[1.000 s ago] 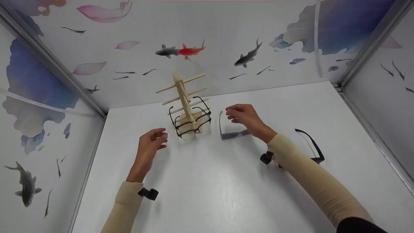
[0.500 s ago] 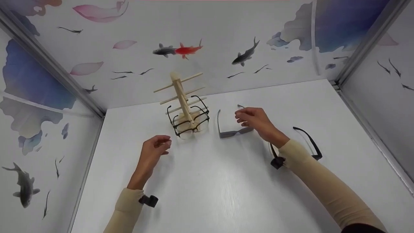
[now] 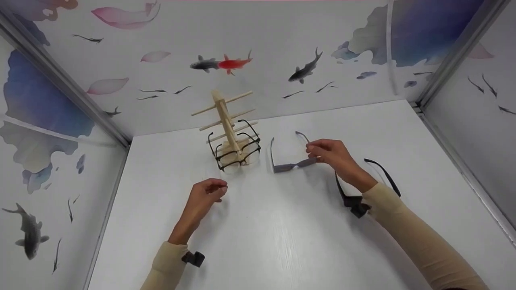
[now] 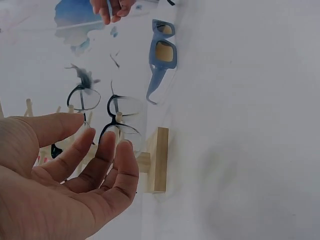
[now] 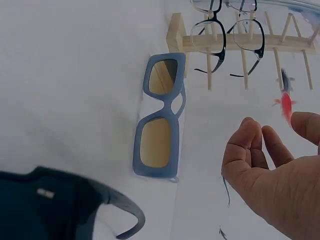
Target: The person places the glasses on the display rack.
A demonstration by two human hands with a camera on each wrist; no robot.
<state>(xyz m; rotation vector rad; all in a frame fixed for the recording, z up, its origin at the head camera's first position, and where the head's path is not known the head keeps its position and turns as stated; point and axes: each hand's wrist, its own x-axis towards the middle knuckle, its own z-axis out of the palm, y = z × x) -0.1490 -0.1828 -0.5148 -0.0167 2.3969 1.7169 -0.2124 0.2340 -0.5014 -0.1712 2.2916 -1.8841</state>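
Observation:
My right hand hovers by the right temple of blue-grey sunglasses, which stand unfolded on the table. In the right wrist view its fingers are loosely bent, thumb apart, with nothing between them; the sunglasses lie to their left. My left hand is over the table, in front of a wooden eyeglass rack. Its fingers curve loosely and hold nothing. Two pairs of dark-rimmed glasses sit one above the other on the rack's lower pegs.
Black sunglasses stand unfolded at the right, partly hidden under my right wrist. Upper pegs of the rack stick out sideways. Printed panels with fish and petals wall in the white table at the back and sides.
My right hand has moved right and slightly nearer, from above the blue-grey sunglasses to their right temple. My left hand has moved right and nearer, away from the rack.

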